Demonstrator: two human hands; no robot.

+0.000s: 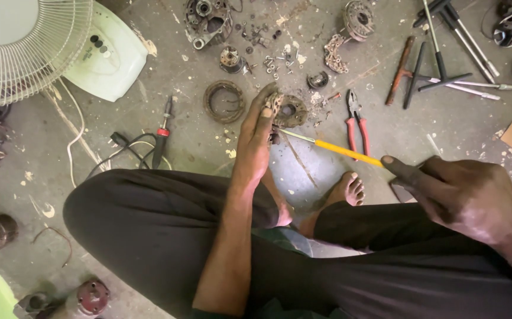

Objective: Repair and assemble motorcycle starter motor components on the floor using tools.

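Note:
I sit on a concrete floor with my legs folded. My left hand (256, 130) reaches forward and grips a small rusty round metal part (288, 110) resting on the floor. My right hand (451, 192) is closed around the handle of a yellow-shafted screwdriver (339, 149), index finger laid along it. The screwdriver's metal tip touches the part just beside my left fingers. My bare foot (346, 190) lies below the screwdriver.
Red-handled pliers (356, 127) lie right of the part. A coil ring (224, 101), a soldering iron (161, 134) with cable, loose screws (274, 59), housings (207, 20) and T-handle wrenches (445, 65) are scattered ahead. A white fan (25, 47) stands at the top left.

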